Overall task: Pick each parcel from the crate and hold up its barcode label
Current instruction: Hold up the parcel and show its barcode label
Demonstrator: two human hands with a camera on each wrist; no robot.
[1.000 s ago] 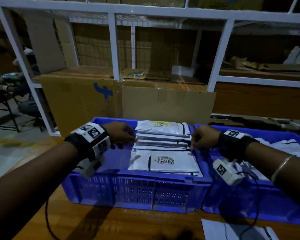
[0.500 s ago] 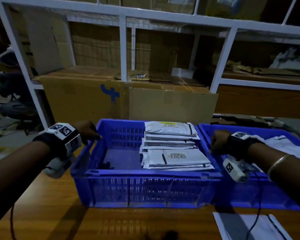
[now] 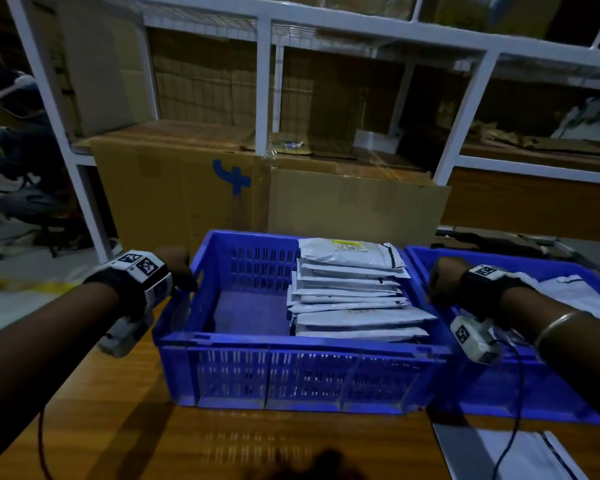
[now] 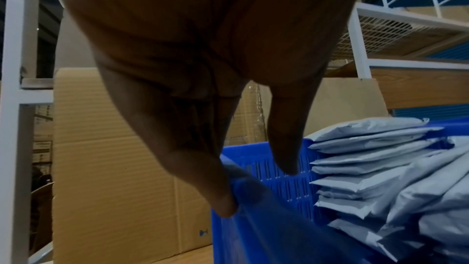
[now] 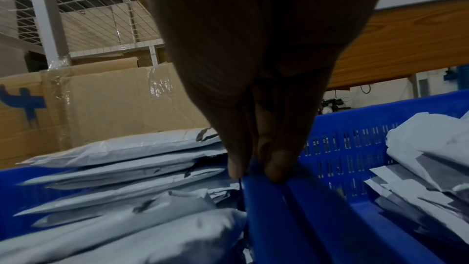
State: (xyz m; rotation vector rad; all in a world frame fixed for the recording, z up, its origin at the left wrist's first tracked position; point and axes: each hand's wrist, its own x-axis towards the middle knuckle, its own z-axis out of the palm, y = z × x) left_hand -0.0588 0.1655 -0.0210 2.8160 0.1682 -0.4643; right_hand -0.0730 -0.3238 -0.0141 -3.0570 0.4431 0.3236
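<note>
Grey parcels (image 3: 352, 296), stacked overlapping at the right side of a blue slatted crate (image 3: 291, 372); top parcel bears a yellow-edged label, its print too small to read. Left hand (image 3: 175, 268) grips the crate's left rim, fingers outside and thumb inside the wall; right hand (image 3: 442, 280) pinches the right rim, thumb and fingers closed on the plastic edge. Second blue crate (image 3: 551, 393), touching the first on the right, holds more grey parcels, partly hidden by the right forearm. Both crates rest on a wooden table (image 3: 153, 441); a white sheet (image 3: 492, 455) lies at its near right, cut off by the frame. Behind: a taped cardboard box (image 3: 264, 192) with a blue mark; white metal shelving (image 3: 264, 81) with further cartons; room dim, far left indistinct.
</note>
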